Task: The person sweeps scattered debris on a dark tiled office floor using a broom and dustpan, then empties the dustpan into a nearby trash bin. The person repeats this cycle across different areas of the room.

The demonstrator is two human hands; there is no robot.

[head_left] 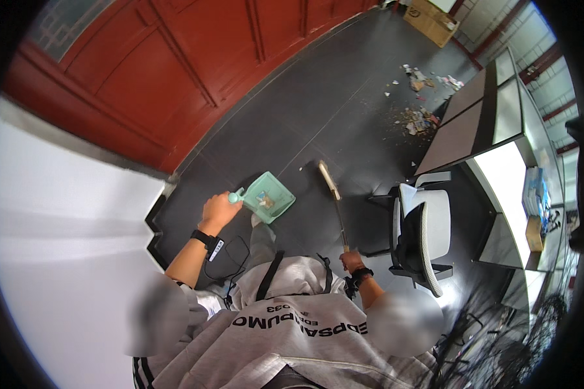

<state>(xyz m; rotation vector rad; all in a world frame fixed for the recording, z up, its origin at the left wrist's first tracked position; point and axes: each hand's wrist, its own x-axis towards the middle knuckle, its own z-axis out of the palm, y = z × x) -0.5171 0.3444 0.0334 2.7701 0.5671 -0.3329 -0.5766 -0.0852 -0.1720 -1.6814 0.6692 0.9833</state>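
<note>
My left hand (219, 212) is closed around the handle of a light green dustpan (284, 188). A few small scraps of litter (265, 200) lie inside the pan, which is out in front of me at left of centre. Lower right of it, my right hand (352, 260) grips the thin handle of a broom (329, 179). The broom's pale, narrow head points away from me over the dark floor, to the right of the pan and apart from it. Whether its bristles touch the floor I cannot tell.
Heaps of paper scraps and crumbs (418, 121) lie on the dark tiles (292, 117) farther off, beside a desk partition (459, 104). A grey-white chair (440, 223) stands close on my right. Red panelling (169, 65) and a white wall (71, 207) bound the left. A cardboard box (428, 24) stands far back.
</note>
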